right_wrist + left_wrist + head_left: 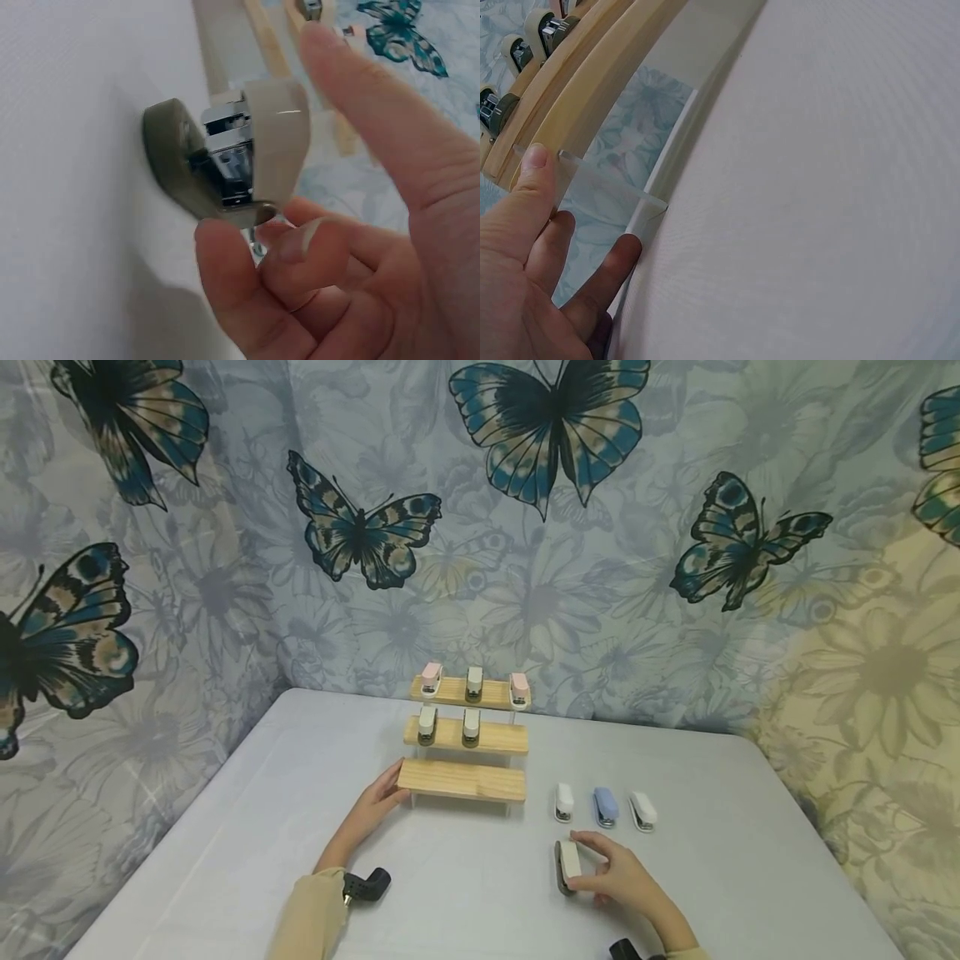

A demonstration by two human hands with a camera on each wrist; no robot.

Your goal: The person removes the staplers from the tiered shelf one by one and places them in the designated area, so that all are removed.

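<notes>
My left hand (384,797) holds the left end of a three-tier wooden shelf rack (461,781). In the left wrist view its thumb lies on the end of the lowest board, with the fingers around the clear side support (607,178). To the right, my right hand (618,877) grips a cream and grey-green mini stapler (568,862) at its ends, near the table surface. The right wrist view shows this stapler (277,142) tilted, its metal inside facing the camera and a fingertip against its lower end.
Beyond the right hand stand a white stapler (564,802), a blue stapler (605,807) and another white stapler (642,812). Two pale staplers sit on the middle board (498,737); two pink and one pale on the top board (493,694). A butterfly-print cloth (525,593) hangs behind the white table (450,877).
</notes>
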